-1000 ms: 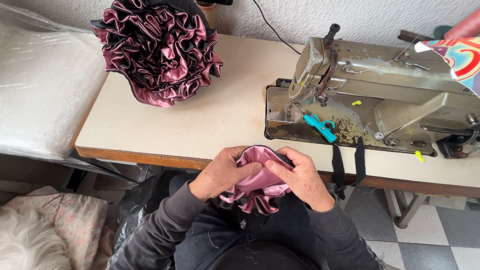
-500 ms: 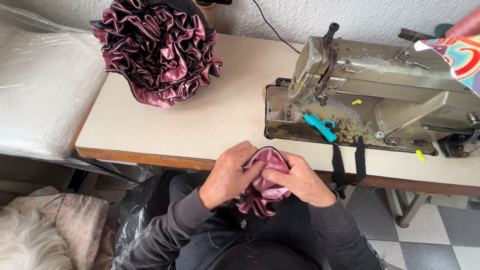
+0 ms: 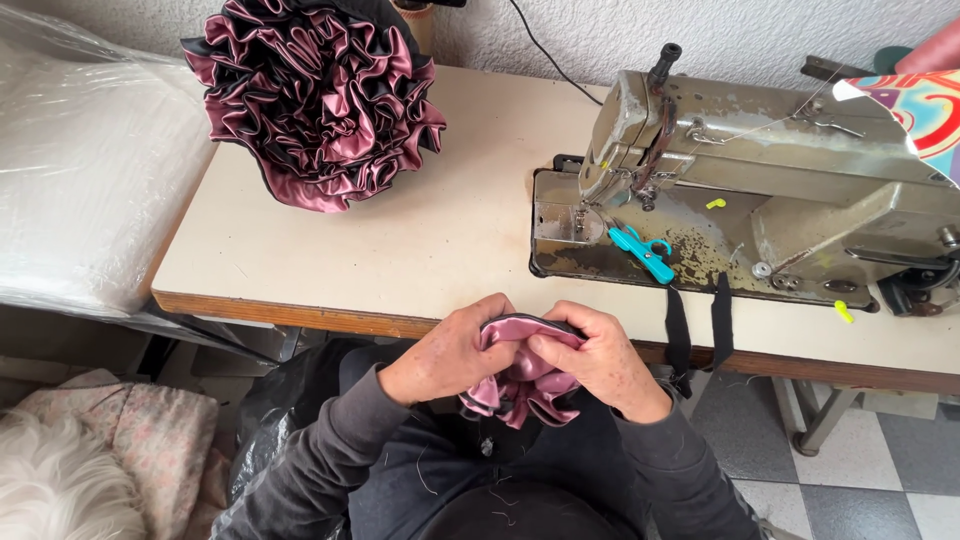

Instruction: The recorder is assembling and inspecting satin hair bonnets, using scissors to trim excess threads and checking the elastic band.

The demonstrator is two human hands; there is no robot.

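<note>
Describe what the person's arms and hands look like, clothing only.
Both arms wear long dark grey sleeves reaching the wrists, flecked with loose light threads. The left hand and right hand are bare: no gloves, and no rings or watch that I can see.

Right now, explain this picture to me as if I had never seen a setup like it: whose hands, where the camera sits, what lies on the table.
There is one view, from a camera worn on the person's head, looking down over their lap and a work table. No robot is involved: the left hand and the right hand are bare. Together they pinch a small gathered piece of pink satin with a dark edge, held just below the table's front edge. On the table stands an old metal sewing machine with a teal thread clipper lying on its base. At the far left of the table rests a big ruffled bundle of pink and black satin. A plastic-wrapped bundle sits beside the table.
</note>
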